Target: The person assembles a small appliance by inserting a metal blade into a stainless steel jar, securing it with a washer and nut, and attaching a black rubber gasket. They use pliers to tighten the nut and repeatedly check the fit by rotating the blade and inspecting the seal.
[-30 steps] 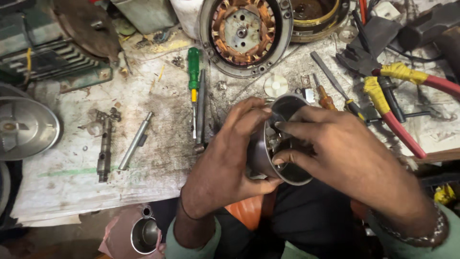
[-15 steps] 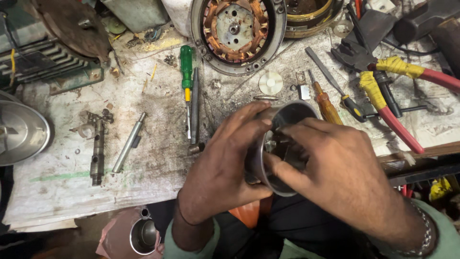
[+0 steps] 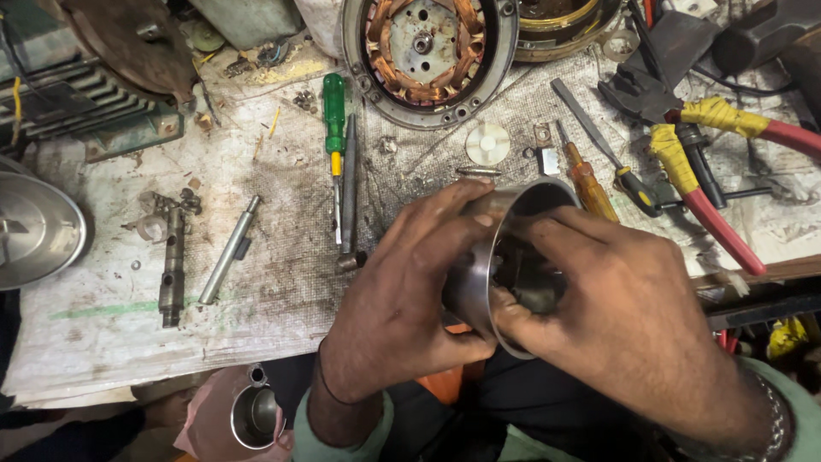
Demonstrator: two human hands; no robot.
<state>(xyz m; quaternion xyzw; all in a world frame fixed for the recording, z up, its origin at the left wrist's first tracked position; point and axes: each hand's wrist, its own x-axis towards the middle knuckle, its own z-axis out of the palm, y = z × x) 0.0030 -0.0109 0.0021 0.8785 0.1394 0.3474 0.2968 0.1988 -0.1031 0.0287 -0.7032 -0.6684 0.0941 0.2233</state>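
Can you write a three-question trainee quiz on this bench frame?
1. True or false: the left hand grips the outside of the metal cup.
2. Where do the right hand fingers go? A) inside the cup's open mouth B) around the green-handled screwdriver C) onto the red pliers
3. Which round part with copper windings lies at the bench's far edge?

Key: 1 true. 2 A. 3 the stator, beyond the screwdriver.
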